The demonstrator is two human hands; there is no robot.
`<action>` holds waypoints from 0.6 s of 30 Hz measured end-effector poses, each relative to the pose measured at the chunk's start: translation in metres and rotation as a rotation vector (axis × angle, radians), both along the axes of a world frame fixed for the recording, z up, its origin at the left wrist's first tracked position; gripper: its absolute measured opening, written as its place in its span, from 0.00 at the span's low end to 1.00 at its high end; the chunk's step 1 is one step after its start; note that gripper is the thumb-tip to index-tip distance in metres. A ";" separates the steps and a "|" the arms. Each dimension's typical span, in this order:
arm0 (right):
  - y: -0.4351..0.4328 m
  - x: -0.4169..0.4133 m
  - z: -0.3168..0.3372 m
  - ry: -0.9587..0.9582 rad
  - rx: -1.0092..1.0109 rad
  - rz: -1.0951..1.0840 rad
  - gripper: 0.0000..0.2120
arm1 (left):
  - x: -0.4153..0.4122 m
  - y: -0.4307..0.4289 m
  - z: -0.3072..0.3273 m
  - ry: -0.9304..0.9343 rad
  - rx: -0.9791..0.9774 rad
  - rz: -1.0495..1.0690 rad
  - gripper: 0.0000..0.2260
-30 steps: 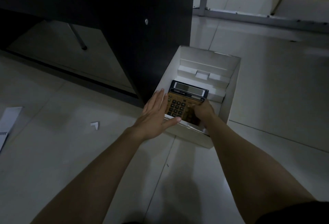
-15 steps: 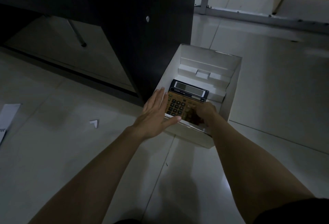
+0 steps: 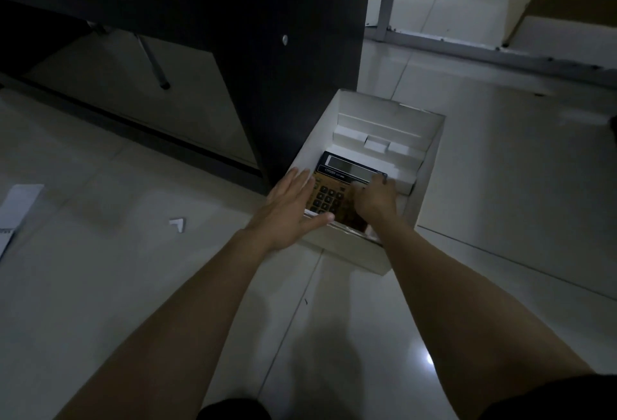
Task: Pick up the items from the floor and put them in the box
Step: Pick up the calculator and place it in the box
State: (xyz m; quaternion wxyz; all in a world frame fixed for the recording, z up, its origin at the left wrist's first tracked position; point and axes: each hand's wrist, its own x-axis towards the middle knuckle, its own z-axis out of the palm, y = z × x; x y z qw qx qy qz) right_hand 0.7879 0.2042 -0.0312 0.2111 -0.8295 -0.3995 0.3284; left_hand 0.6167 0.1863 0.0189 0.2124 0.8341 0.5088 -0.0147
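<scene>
A calculator with a gold keypad and a dark display band is seen inside the white box, which stands open on the tiled floor against the corner of a dark cabinet. The calculator is tilted, its display end raised toward the far side of the box and its near end low against the near wall.

The right hand is laid over the right part of the keypad, fingers curled down onto the calculator, with one fingertip reaching the right end of the display band. Whether the calculator is truly gripped or only pressed and steadied cannot be told — the underside of the hand is hidden.

The left hand is held flat and spread, nothing grasped. Its fingers lie along the left rim of the box, just beside the calculator's left edge, and its thumb is stretched across the near rim toward the right hand.

Beyond the right hand's fingertips, folded white cardboard inserts are seen at the far end of the box. Well to the left of the left hand, a small white corner-shaped scrap lies on the floor, and farther left still — at the frame's edge — a white paper pad is partly visible.
</scene>
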 end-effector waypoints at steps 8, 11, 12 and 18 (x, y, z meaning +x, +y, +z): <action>-0.083 -0.073 0.093 -0.337 0.514 0.072 0.15 | -0.051 -0.071 0.055 -0.251 0.225 0.295 0.15; -0.107 -0.119 0.111 -0.315 0.552 0.102 0.15 | -0.096 -0.090 0.076 -0.340 0.246 0.448 0.14; -0.113 -0.137 0.115 -0.292 0.567 0.110 0.15 | -0.114 -0.097 0.082 -0.365 0.259 0.481 0.13; -0.146 -0.247 0.129 -0.166 0.470 0.215 0.13 | -0.240 -0.140 0.095 -0.315 0.269 0.546 0.12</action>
